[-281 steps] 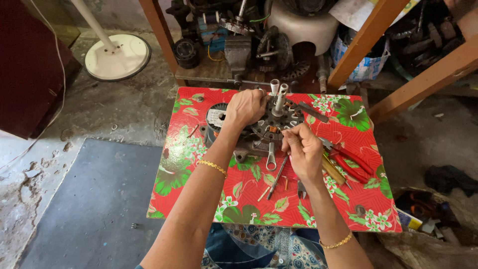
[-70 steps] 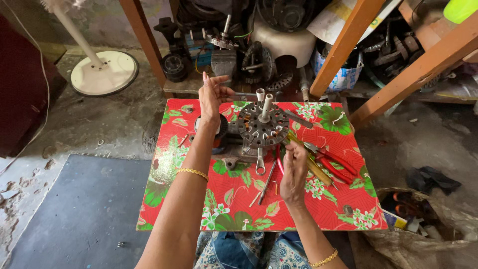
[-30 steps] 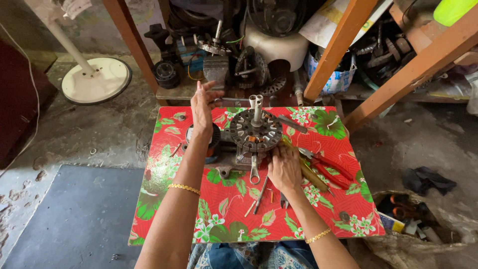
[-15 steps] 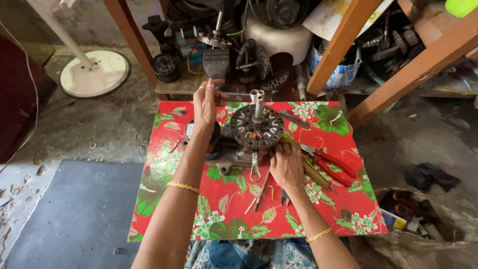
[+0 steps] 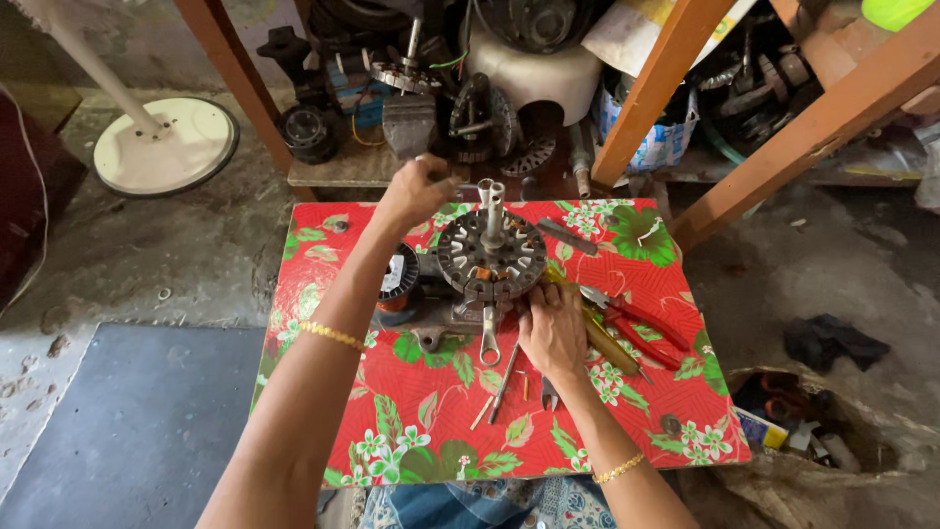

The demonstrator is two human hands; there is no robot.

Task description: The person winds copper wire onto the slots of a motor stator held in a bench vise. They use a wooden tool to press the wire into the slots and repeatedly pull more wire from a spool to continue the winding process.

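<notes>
Stator [image 5: 490, 257] stands at desk [image 5: 627, 431] centre, some slots wound, others bare. Left hand [image 5: 416, 191], at its 11 o'clock, pinches something too fine to identify. Right hand [image 5: 553, 328], at 5 o'clock, lies flat, fingers together, against its base.

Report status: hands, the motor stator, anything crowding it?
Left hand raised behind stator, grip unclear. Right hand pressed at its near edge. Red pliers and wire spool flank it.
</notes>
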